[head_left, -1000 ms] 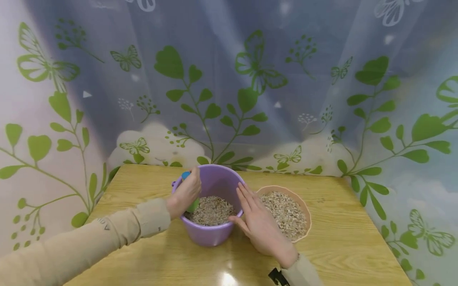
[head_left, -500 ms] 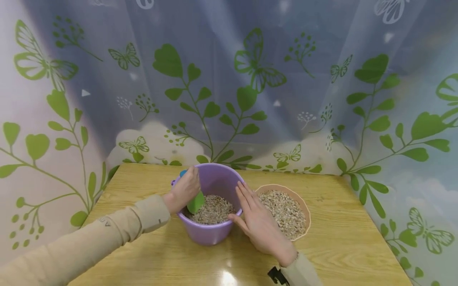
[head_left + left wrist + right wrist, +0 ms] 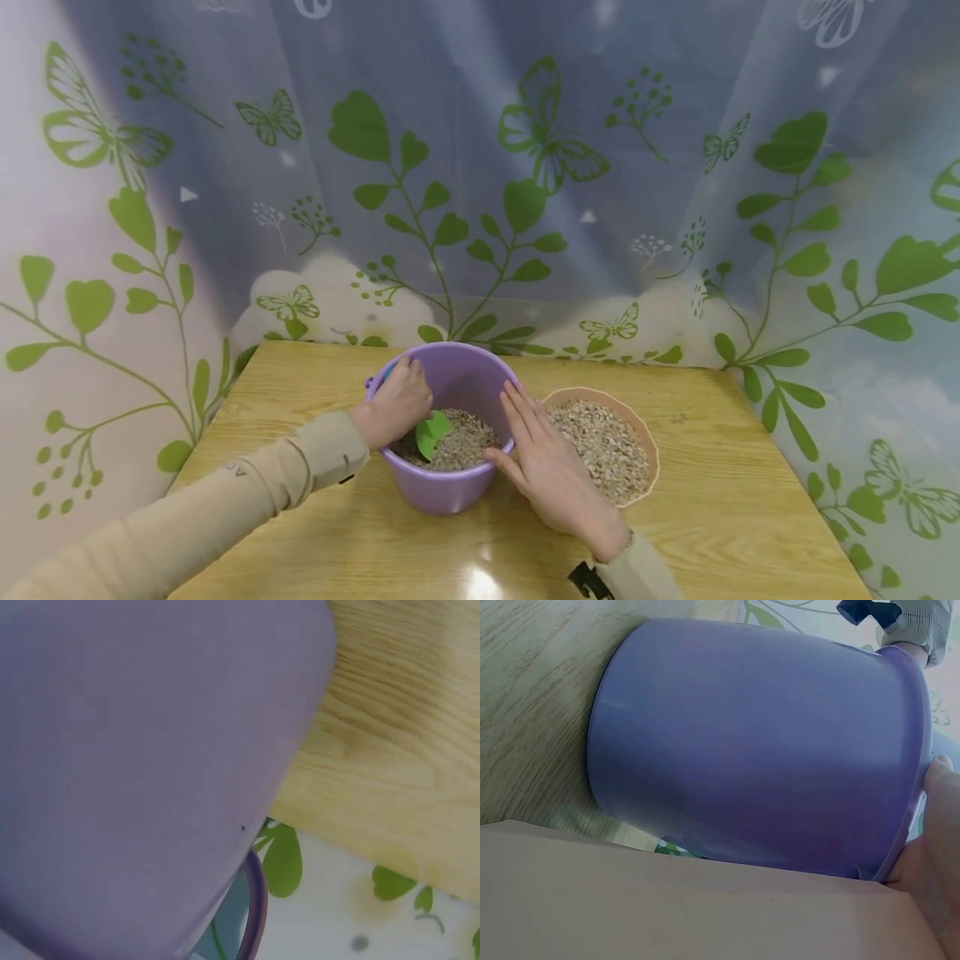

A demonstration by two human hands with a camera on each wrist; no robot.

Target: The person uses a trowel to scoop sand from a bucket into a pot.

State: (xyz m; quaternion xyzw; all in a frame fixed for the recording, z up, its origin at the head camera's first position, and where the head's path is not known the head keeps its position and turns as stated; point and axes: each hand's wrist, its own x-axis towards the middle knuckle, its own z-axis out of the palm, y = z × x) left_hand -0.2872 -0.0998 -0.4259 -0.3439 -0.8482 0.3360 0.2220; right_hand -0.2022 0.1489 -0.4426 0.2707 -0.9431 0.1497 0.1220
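A purple bucket point(image 3: 442, 493) stands upright on the table, with a layer of mixed grains point(image 3: 471, 442) at its bottom. Reaching in over the left rim, my left hand point(image 3: 397, 404) grips a toy shovel by its blue handle, mostly hidden in the fist. The shovel's green blade point(image 3: 432, 433) slants down to the grains. My right hand point(image 3: 553, 471) lies against the bucket's right rim, fingers straight and thumb at the front edge. In the right wrist view, the thumb point(image 3: 939, 771) touches the rim. The left wrist view shows only the bucket's outer wall point(image 3: 150, 750), not the hand.
A pale orange bowl point(image 3: 636, 421) full of similar grains stands to the bucket's right, partly behind my right hand. The wooden table point(image 3: 712, 500) ends at a curtain point(image 3: 465, 167) printed with leaves and butterflies.
The green blade has swung from the bucket's left side rightward toward the middle of the grains, with my left hand shifting slightly right. My right hand stays at the rim.
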